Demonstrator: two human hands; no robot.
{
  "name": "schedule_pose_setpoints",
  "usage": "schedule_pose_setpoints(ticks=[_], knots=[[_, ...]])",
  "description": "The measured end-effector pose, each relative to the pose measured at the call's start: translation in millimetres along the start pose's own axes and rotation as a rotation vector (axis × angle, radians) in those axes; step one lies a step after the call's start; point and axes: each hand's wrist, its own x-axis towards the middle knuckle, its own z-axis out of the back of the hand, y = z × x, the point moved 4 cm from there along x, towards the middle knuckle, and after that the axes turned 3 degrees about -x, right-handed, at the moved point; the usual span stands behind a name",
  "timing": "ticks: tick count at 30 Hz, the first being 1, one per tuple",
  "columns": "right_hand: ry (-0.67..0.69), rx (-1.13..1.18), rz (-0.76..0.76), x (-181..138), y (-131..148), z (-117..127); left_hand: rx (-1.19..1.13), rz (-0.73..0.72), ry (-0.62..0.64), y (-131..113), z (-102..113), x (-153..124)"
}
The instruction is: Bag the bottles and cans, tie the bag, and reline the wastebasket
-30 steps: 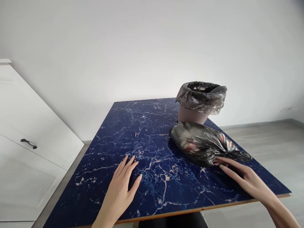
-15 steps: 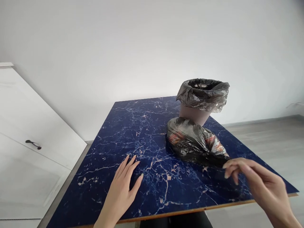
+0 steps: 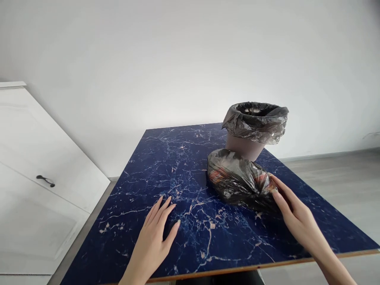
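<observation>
Bag [image 3: 233,178] on table [image 3: 166,162], just in front of bin [image 3: 245,147]. Right hand [image 3: 298,219] at bag's end, thumb and fingers a little apart, touching it; can't tell if squeezing. Left hand [image 3: 154,234] on table, fingers loose, spread.

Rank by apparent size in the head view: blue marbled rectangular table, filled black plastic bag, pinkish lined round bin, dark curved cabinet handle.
1. Table
2. Bag and bin: too alike to rank, the bag being nearer
3. Handle

Bare-wristed hands [image 3: 154,235], black clothing [image 3: 222,279]
</observation>
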Motion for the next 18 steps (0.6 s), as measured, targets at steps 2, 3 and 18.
schedule_pose_setpoints(ticks=[2,3,18], knots=[[0.041,0.004,0.035,0,7,-9,-0.002,0.0,0.001,0,0,0],[0.067,0.005,0.063,0,12,-15,-0.004,0.001,0.002,0,0,-1],[0.093,-0.117,0.66,-6,112,-48,-0.112,-0.152,-0.155,-42,19,23]])
